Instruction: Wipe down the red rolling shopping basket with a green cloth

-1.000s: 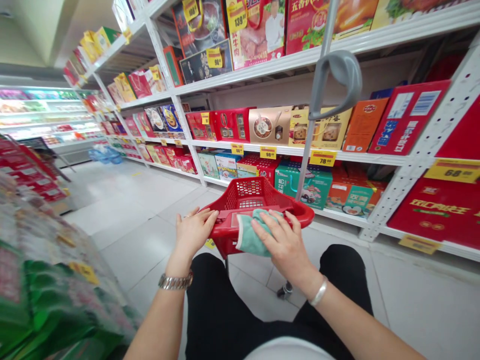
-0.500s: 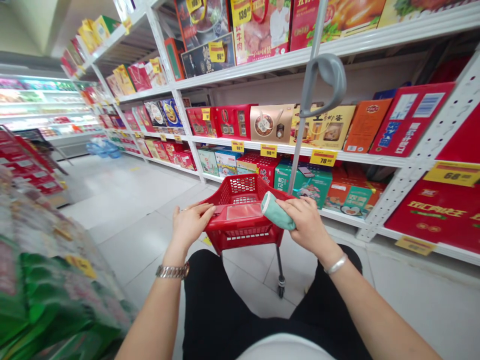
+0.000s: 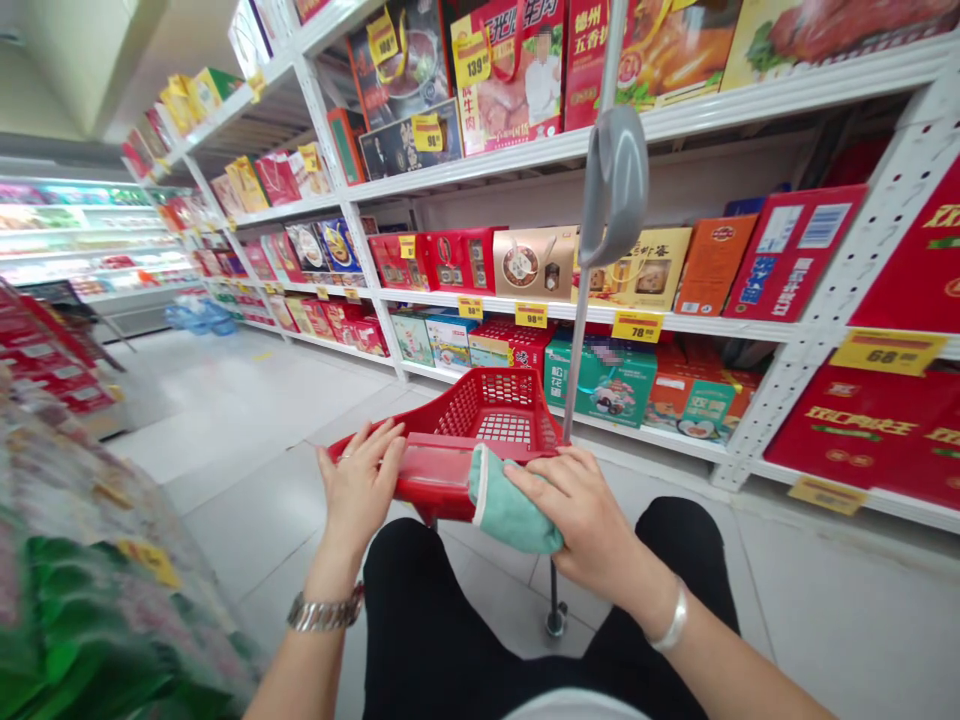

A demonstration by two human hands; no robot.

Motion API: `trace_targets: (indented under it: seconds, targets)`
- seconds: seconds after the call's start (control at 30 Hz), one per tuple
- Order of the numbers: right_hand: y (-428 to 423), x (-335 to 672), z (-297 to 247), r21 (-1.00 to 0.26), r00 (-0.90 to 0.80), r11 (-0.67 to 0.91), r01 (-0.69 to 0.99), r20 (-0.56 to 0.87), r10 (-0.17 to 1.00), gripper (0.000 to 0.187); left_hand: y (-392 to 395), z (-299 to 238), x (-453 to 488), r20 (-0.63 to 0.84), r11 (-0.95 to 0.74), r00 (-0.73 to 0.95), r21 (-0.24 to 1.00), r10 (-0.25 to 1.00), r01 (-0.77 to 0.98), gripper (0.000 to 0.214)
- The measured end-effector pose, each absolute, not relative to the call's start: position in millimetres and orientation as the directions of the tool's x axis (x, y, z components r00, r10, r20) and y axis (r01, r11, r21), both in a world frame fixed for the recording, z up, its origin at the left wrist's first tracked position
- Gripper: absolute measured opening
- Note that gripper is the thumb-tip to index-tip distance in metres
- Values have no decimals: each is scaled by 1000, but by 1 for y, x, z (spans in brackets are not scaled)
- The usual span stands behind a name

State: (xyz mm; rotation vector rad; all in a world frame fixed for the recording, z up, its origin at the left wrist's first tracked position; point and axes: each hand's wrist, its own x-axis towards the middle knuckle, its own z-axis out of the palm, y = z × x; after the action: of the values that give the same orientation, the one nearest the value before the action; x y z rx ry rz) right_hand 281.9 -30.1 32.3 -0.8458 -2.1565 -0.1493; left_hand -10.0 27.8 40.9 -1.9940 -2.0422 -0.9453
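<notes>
A red plastic shopping basket (image 3: 495,405) on wheels stands in front of me in a shop aisle. Its grey pull handle (image 3: 611,190) rises upright at its right side. My left hand (image 3: 360,485) rests on the basket's near rim with fingers laid over the edge, steadying it. My right hand (image 3: 581,515) presses a teal cloth (image 3: 506,505) against the rim's near right part, fingers lying flat on the cloth. I wear a metal watch on the left wrist and a silver bangle on the right.
White shelving (image 3: 675,110) full of red, green and orange gift boxes with yellow price tags (image 3: 637,325) runs along the right and far side. Blurred green and red packets (image 3: 82,620) fill a display at my left. Pale tiled floor (image 3: 247,420) stretches ahead to refrigerated cases (image 3: 90,230).
My right hand slid the teal cloth from the basket's right corner back along the near rim. The basket tilted and its handle swung left. My left hand stayed on the rim.
</notes>
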Motion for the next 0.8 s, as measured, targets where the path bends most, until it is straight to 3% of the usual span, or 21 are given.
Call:
trace_targets:
  seconds: [0.23, 0.47, 0.8]
  targets:
    - [-41, 297, 31, -144, -447, 759, 635, 733, 512, 69, 14, 48, 11, 421, -113, -6, 256, 907, 960, 46]
    - [-30, 331, 22, -219, -324, 646, 732, 722, 612, 70, -1, 53, 63, 366, -88, 26, 154, 930, 984, 49]
    - [-20, 352, 20, -202, -262, 596, 777, 757, 598, 71, -30, 46, 128, 372, -314, 252, 114, 893, 943, 78]
